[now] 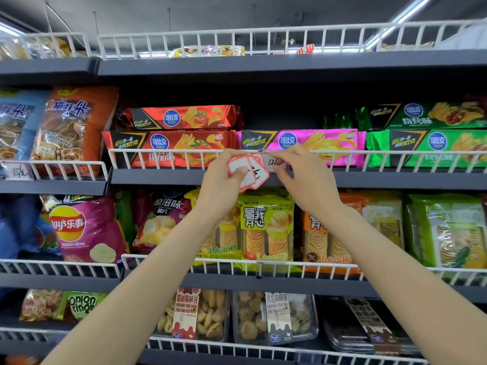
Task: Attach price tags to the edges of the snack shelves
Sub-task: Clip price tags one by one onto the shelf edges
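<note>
My left hand (224, 177) grips a small fan of red-bordered white price tags (249, 172) in front of the second shelf's dark edge (158, 177). My right hand (303, 172) pinches one handwritten tag (271, 162) against the white wire rail (163, 152), just below the pink chip pack (303, 143). A clear tag holder (261, 152) clips onto the rail right above that tag. Both forearms reach up from the bottom of the view.
A handwritten price tag (16, 172) hangs on the left shelf's rail. Red (168, 146) and green chip packs (432, 146) flank the pink one. Lower shelves hold bagged crisps, stacked chips and cookie trays. Another clear holder (259, 270) hangs on the rail below.
</note>
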Tool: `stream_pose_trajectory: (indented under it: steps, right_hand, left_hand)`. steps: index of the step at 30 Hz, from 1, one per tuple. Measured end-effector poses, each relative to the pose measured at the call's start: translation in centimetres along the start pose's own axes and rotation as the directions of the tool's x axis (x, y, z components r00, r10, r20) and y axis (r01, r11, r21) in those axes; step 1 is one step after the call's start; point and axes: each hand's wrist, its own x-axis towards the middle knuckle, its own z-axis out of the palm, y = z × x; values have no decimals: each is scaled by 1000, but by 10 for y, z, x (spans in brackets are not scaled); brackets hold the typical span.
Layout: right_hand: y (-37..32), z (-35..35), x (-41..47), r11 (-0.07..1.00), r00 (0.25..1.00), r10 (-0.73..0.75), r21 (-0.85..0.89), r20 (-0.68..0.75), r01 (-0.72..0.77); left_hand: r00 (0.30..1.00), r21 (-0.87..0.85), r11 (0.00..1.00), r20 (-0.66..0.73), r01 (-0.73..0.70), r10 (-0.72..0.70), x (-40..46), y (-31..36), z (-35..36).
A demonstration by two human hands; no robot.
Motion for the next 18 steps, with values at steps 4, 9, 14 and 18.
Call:
stream_pose_trajectory:
  steps: [4, 9, 14, 18]
  right_hand:
    - [-3, -2, -2, 939, 998, 55, 338, 35, -64]
    - [-7, -8, -13, 861, 984, 51, 491, 172, -131]
    - [-4, -6, -30, 750, 959, 130, 608, 251, -261]
    - [1, 4, -53, 689, 933, 172, 638, 316, -344]
  left_hand:
    - [999, -18, 999, 17, -40, 40, -5, -2, 4]
    - [996, 53, 997, 68, -62, 58, -15, -7, 8]
    - [992, 110, 994, 123, -29, 15, -25, -19, 11]
    - [982, 221, 973, 186, -68, 26, -39, -34, 18]
